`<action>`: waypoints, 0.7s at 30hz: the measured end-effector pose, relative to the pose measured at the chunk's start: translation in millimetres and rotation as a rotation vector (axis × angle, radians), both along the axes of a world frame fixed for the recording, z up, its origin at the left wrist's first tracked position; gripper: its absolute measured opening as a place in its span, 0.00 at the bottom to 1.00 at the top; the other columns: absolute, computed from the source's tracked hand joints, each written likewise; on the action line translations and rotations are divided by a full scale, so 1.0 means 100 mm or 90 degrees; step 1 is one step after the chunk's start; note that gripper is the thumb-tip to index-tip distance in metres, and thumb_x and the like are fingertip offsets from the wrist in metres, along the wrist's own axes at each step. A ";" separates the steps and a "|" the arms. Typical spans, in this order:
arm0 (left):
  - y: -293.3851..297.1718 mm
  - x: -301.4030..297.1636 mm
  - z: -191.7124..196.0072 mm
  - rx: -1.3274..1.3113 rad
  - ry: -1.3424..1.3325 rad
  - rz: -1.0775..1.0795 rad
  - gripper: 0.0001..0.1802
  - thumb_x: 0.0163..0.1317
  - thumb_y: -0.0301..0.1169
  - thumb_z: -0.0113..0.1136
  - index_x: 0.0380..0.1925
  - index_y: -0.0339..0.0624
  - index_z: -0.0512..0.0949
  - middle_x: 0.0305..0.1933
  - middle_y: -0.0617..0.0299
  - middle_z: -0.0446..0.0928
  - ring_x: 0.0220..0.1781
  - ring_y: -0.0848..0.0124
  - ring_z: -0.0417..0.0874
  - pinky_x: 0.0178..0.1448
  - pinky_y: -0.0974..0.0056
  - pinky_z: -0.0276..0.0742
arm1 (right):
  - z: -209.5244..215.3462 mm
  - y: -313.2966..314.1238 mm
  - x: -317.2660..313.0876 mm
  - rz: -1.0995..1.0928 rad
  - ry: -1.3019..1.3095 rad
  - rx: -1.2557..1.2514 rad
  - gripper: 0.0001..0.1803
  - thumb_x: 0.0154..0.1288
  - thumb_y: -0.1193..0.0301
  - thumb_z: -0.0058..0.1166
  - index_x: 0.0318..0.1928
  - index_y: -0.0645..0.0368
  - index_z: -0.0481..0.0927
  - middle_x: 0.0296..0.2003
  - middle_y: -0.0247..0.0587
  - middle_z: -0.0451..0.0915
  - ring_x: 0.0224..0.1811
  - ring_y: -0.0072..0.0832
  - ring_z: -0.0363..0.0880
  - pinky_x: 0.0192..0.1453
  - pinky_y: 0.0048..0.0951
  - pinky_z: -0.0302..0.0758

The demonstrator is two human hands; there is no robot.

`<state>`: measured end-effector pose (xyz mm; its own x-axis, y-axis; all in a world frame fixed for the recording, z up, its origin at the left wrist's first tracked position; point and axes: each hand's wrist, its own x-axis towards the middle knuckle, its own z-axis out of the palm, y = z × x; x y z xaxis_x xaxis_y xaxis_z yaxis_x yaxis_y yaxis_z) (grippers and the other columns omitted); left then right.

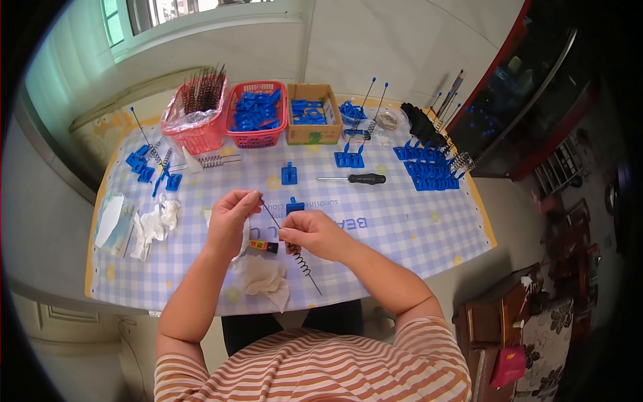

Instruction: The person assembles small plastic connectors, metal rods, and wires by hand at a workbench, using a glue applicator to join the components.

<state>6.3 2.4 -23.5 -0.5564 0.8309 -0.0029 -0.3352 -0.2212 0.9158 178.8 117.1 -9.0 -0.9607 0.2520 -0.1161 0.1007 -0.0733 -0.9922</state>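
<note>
Between our two hands runs a thin metal rod with a spring (pixel 295 256): our left hand (pixel 231 218) pinches its upper end, our right hand (pixel 315 234) has its grip clamped around the middle. Just below the right grip the spring coils out over the tabletop (pixel 402 228); a small glue tube (pixel 263 246) lies between the hands, and a screwdriver (pixel 355 179) lies farther off, beyond the right hand.

Two baskets (pixel 257 114) and a box (pixel 311 114) at twelve o'clock on the table (pixel 415 228); screwdriver (pixel 353 179) at one; crumpled tissues (pixel 153 224) at nine; possibly a glue tube (pixel 264 246) centre, between both hands.
</note>
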 end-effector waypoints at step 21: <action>0.00 0.03 -0.03 -0.048 0.050 -0.055 0.18 0.65 0.43 0.61 0.25 0.39 0.80 0.30 0.61 0.80 0.33 0.76 0.77 0.44 0.69 0.71 | 0.05 0.21 0.07 -0.076 0.095 -0.158 0.11 0.70 0.67 0.53 0.39 0.64 0.78 0.32 0.38 0.81 0.33 0.24 0.81 0.38 0.26 0.76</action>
